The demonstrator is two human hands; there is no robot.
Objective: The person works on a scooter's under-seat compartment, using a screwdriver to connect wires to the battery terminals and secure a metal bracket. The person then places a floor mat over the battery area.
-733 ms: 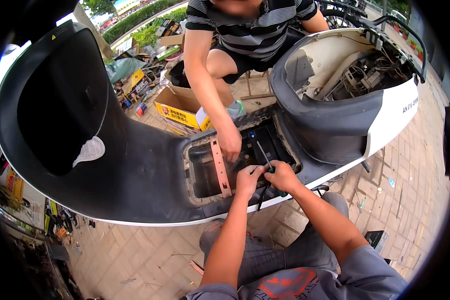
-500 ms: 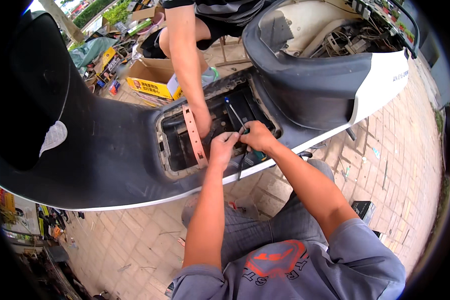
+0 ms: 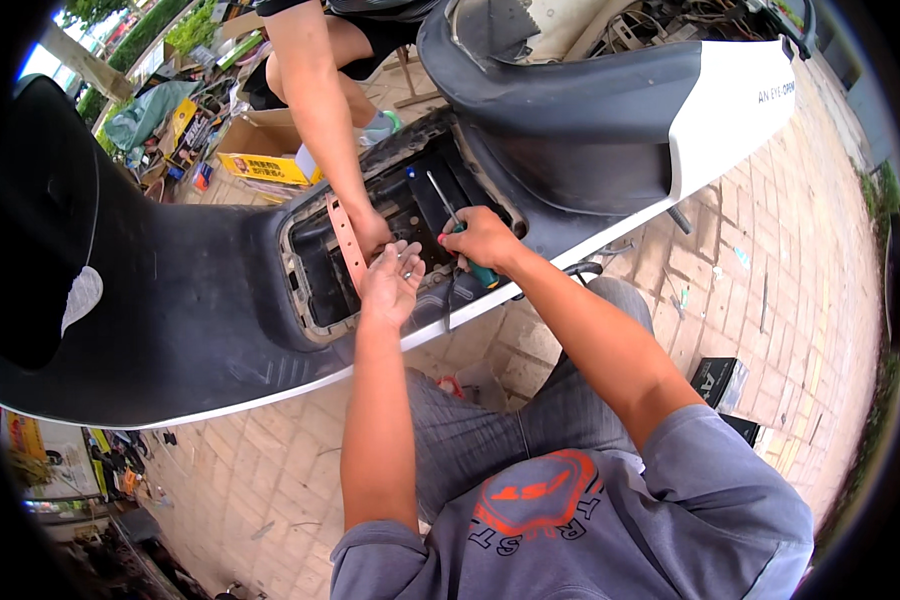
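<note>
My left hand (image 3: 392,288) is turned palm up at the compartment's near edge, fingers loosely curled, with small silvery pieces that look like screws (image 3: 406,273) on them. My right hand (image 3: 485,242) is closed round a screwdriver (image 3: 483,275) with a green handle, its shaft slanting up and away. A tiny red thing (image 3: 442,239) shows at my right fingertips. Both hands are over the open floor compartment (image 3: 305,310) of a black and white scooter. Beside my left hand, another person's arm (image 3: 320,120) reaches in; their fingers are partly hidden. A pink perforated strap (image 3: 345,245) crosses the compartment.
The scooter's rear body (image 3: 570,110) rises at the far right, its top open over wiring. Beyond the scooter stand a yellow cardboard box (image 3: 265,165) and heaped packages. A black box (image 3: 716,380) lies on the paving at right. A dark cable (image 3: 452,300) hangs near my right hand.
My hands have come apart; the left has turned palm up, and the right keeps the screwdriver. The whole view has shifted, so the scooter appears further up and left.
</note>
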